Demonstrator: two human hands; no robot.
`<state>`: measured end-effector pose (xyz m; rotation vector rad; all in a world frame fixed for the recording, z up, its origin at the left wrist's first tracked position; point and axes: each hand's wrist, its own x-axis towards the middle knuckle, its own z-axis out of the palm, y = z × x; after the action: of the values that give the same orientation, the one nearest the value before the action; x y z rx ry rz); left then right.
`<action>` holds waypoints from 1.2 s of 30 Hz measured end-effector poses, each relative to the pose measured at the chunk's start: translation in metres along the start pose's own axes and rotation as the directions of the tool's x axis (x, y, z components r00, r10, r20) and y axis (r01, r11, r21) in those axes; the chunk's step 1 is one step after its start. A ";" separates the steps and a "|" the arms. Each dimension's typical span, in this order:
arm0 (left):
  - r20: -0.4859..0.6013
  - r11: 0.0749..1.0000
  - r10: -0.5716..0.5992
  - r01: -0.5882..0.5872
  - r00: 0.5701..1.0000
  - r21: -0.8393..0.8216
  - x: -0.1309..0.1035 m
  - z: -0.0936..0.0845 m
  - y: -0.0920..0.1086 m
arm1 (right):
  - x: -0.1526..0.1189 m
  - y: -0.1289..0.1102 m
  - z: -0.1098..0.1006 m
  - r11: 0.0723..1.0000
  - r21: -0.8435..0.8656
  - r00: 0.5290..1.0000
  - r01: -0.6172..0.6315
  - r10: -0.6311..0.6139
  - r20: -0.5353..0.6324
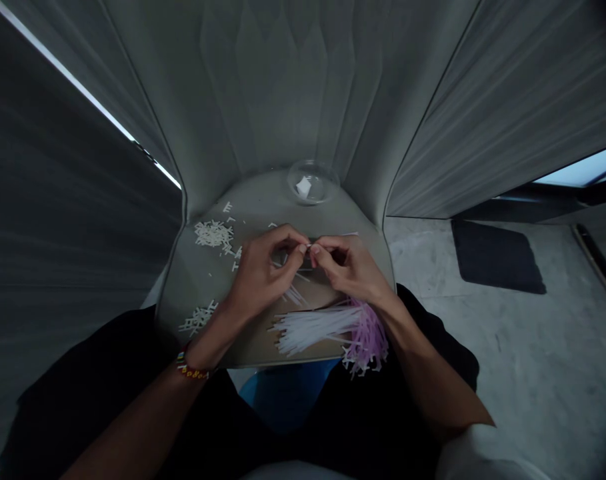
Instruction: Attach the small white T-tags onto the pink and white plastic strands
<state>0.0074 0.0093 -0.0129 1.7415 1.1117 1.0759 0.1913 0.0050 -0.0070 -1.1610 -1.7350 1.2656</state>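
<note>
My left hand (270,267) and my right hand (347,263) meet over the middle of a chair seat, thumbs and forefingers pinched together. A tiny white piece (309,246) shows between the fingertips; most of it is hidden, so its kind cannot be made out. Under and between the hands lie a few loose thin white sticks (295,295). Close to my right wrist rests a bundle of white sticks (307,329) with purple ends (367,337). Left of my left hand is a pile of small white branched pieces (213,233), with a smaller pile (199,319) near my left forearm.
A clear round plastic bowl (325,190) with a white scrap (303,187) inside stands at the back of the grey chair seat (257,190). The chair's backrest (287,87) rises behind it. A dark mat (497,257) lies on the floor at right.
</note>
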 end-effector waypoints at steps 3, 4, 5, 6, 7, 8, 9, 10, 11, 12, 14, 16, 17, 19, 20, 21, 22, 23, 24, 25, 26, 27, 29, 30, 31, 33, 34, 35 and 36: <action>0.003 1.000 -0.012 0.012 1.000 -0.006 0.000 -0.001 0.001 | 0.000 -0.002 0.000 1.000 0.009 1.000 -0.001 0.001 0.002; 0.005 1.000 -0.017 0.017 1.000 -0.006 0.000 -0.001 0.001 | 0.000 -0.003 0.000 1.000 0.011 1.000 -0.006 0.006 0.003; 0.008 1.000 -0.020 0.020 1.000 -0.007 0.000 -0.001 0.002 | 0.000 -0.003 0.000 1.000 0.010 1.000 -0.012 0.012 0.005; 0.012 1.000 -0.021 0.021 1.000 -0.010 0.000 -0.001 0.002 | 0.000 -0.004 0.000 1.000 0.006 1.000 -0.020 0.020 0.005; 0.013 1.000 -0.020 0.021 1.000 -0.013 0.000 -0.001 0.002 | 0.000 -0.004 0.000 1.000 -0.001 1.000 -0.026 0.026 0.002; 0.015 1.000 -0.021 0.021 1.000 -0.016 -0.001 -0.001 0.002 | -0.001 -0.004 0.000 1.000 -0.011 1.000 -0.029 0.029 -0.003; 0.016 1.000 -0.020 0.021 1.000 -0.017 -0.001 -0.001 0.002 | -0.001 -0.003 0.001 0.999 -0.021 1.000 -0.027 0.027 -0.008; 0.017 1.000 -0.021 0.022 1.000 -0.020 -0.001 -0.001 0.002 | -0.001 -0.003 0.001 0.999 -0.030 1.000 -0.020 0.020 -0.014; 0.015 0.999 -0.022 0.022 1.000 -0.023 -0.001 -0.001 0.003 | -0.001 -0.003 0.001 0.999 -0.036 1.000 -0.013 0.012 -0.018; 0.015 0.999 -0.023 0.024 1.000 -0.026 -0.001 -0.001 0.003 | -0.001 -0.003 0.001 0.999 -0.039 1.000 -0.008 0.008 -0.018; 0.013 0.999 -0.025 0.026 1.000 -0.026 -0.001 -0.001 0.004 | -0.001 -0.003 0.001 0.999 -0.039 1.000 -0.007 0.007 -0.013; 0.009 0.999 -0.028 0.028 1.000 -0.021 -0.001 -0.001 0.004 | -0.001 -0.003 0.001 0.999 -0.046 1.000 -0.012 0.012 -0.007; 0.008 0.999 -0.031 0.032 0.999 -0.019 -0.001 -0.001 0.004 | -0.001 -0.003 0.001 0.998 -0.056 1.000 -0.014 0.014 -0.009; 0.007 0.999 -0.034 0.034 0.999 -0.018 -0.001 -0.001 0.004 | -0.001 -0.003 0.001 0.997 -0.078 1.000 -0.013 0.011 -0.016; 0.010 0.999 -0.034 0.035 0.999 -0.018 -0.001 -0.001 0.004 | -0.002 -0.003 0.002 0.996 -0.086 1.000 -0.011 0.009 -0.021; 0.010 0.999 -0.035 0.035 0.999 -0.016 -0.002 -0.001 0.003 | -0.002 -0.002 0.002 0.996 -0.093 1.000 -0.009 0.007 -0.025; 0.011 0.999 -0.034 0.034 0.999 -0.013 -0.002 -0.001 0.003 | -0.002 -0.002 0.002 0.995 -0.099 1.000 -0.008 0.005 -0.027; 0.009 0.999 -0.032 0.032 0.999 -0.007 -0.002 -0.001 0.002 | -0.002 -0.002 0.003 0.994 -0.108 1.000 -0.006 0.002 -0.030; 0.007 1.000 -0.030 0.030 1.000 0.002 -0.002 -0.001 0.002 | -0.002 -0.002 0.003 0.993 -0.119 0.999 -0.005 0.001 -0.034; 0.003 1.000 -0.027 0.027 1.000 0.013 -0.003 -0.001 0.001 | -0.002 -0.002 0.003 0.991 -0.132 0.999 -0.004 -0.001 -0.038; 0.000 0.999 -0.024 0.024 1.000 0.023 -0.003 -0.001 0.001 | -0.002 -0.002 0.004 0.990 -0.143 0.999 -0.001 -0.005 -0.042; -0.003 0.999 -0.020 0.020 1.000 0.033 -0.003 -0.001 0.001 | -0.003 -0.002 0.004 0.989 -0.151 0.999 0.002 -0.009 -0.048; -0.006 0.998 -0.014 0.014 1.000 0.054 -0.003 -0.001 0.001 | -0.003 -0.003 0.004 0.986 -0.167 0.998 0.004 -0.014 -0.060; -0.007 0.998 -0.010 0.011 1.000 0.068 -0.003 -0.001 0.001 | -0.003 -0.003 0.004 0.984 -0.177 0.998 0.004 -0.016 -0.064; -0.008 0.996 -0.007 0.008 1.000 0.085 -0.003 -0.001 0.001 | -0.003 -0.003 0.005 0.982 -0.190 0.997 0.006 -0.020 -0.069; -0.012 0.992 0.006 -0.005 1.000 0.127 -0.004 -0.002 0.001 | -0.003 -0.004 0.005 0.974 -0.224 0.997 0.014 -0.031 -0.074; -0.014 0.988 0.017 -0.015 1.000 0.151 -0.004 -0.002 0.001 | -0.003 -0.004 0.004 0.970 -0.243 0.997 0.019 -0.038 -0.073; -0.015 0.984 0.033 -0.029 0.999 0.175 -0.004 -0.002 0.001 | -0.003 -0.004 0.004 0.965 -0.261 0.996 0.026 -0.046 -0.070; -0.016 0.978 0.054 -0.050 0.998 0.200 -0.004 -0.003 0.001 | -0.003 -0.005 0.004 0.959 -0.281 0.996 0.031 -0.052 -0.067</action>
<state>0.0041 0.0062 -0.0123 1.9292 1.2290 1.0461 0.1877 -0.0001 -0.0035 -1.3041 -1.9160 0.9604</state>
